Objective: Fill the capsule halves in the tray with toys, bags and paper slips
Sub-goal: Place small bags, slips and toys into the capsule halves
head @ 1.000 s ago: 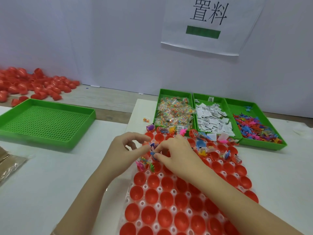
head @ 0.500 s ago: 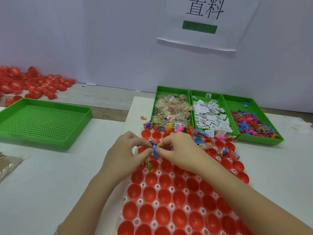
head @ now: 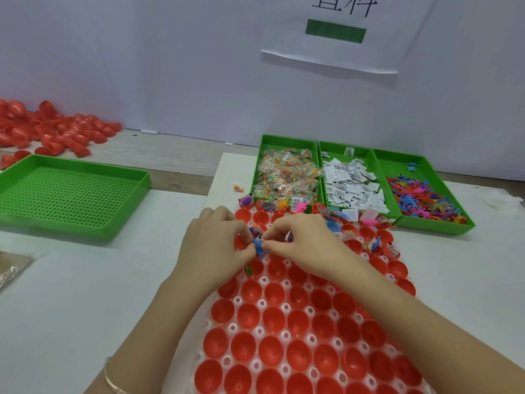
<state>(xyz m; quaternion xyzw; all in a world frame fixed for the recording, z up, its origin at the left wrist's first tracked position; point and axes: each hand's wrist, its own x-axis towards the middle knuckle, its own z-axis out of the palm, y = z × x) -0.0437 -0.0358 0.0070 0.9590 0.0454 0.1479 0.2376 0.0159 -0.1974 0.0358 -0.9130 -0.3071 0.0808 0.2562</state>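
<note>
A clear tray (head: 262, 302) of red capsule halves (head: 272, 348) runs from the bottom middle toward the far bins. Its far rows hold toys, bags and slips; the near rows are bare red cups. My left hand (head: 211, 248) and my right hand (head: 306, 243) meet over the far left rows, both pinching a small blue toy (head: 259, 247) between thumb and fingertips. Behind stand three green bins: bags (head: 285, 177), paper slips (head: 352, 183) and coloured toys (head: 423, 197).
An empty green perforated tray (head: 71, 194) sits on the white table at the left. A heap of loose red capsule halves (head: 54, 129) lies at the far left by the wall. One stray bag (head: 238, 188) lies left of the bins. A brown packet (head: 11, 268) pokes in at the left edge.
Both hands stayed together over the far left rows, and the blue toy now shows more plainly between the fingertips. The camera has tipped slightly, shifting the scene up and left.
</note>
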